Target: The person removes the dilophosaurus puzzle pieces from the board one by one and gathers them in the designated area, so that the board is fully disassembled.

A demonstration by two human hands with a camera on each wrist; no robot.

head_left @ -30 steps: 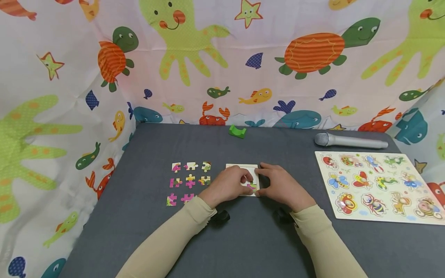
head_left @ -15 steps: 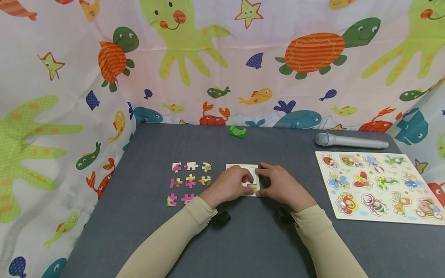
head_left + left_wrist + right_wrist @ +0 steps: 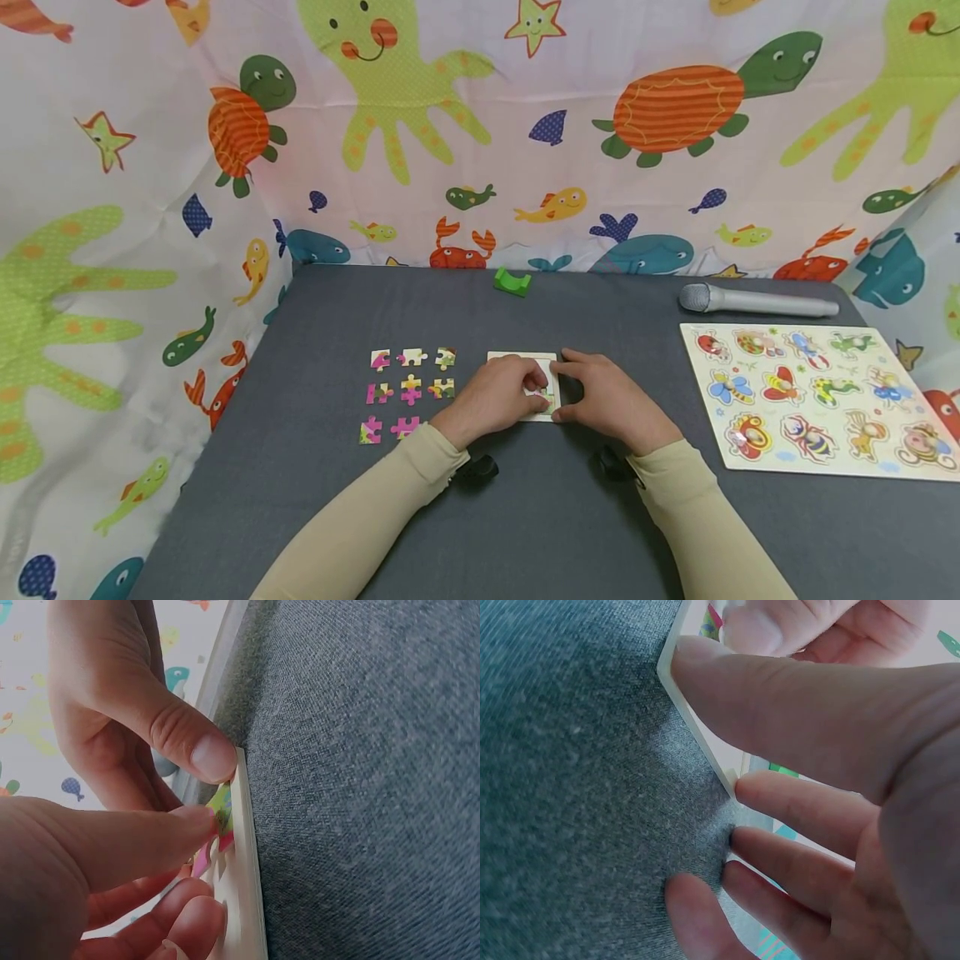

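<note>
A small pale puzzle tray (image 3: 501, 356) lies flat on the dark grey cloth. My left hand (image 3: 495, 394) reaches over it, thumb and fingers pinching a pink and green jigsaw piece (image 3: 221, 810) low against the tray's inside, near its right front corner. The fingers cover most of the piece in the head view. My right hand (image 3: 611, 398) holds the tray's right side, thumb at the near corner and index finger at the far corner. Its other fingers spread over the cloth in the right wrist view. Several loose jigsaw pieces (image 3: 411, 392) lie in rows left of the tray.
A green curved block (image 3: 512, 282) sits behind the tray. At the right lie a grey microphone (image 3: 761, 302) and a wide insect picture board (image 3: 817, 400). A curtain printed with sea animals (image 3: 540, 167) hangs along the table's back and sides.
The left thumb has shifted slightly upward over the tray, and less of the pink and green piece shows beside it. The right hand keeps its place. The head view has tilted a little.
</note>
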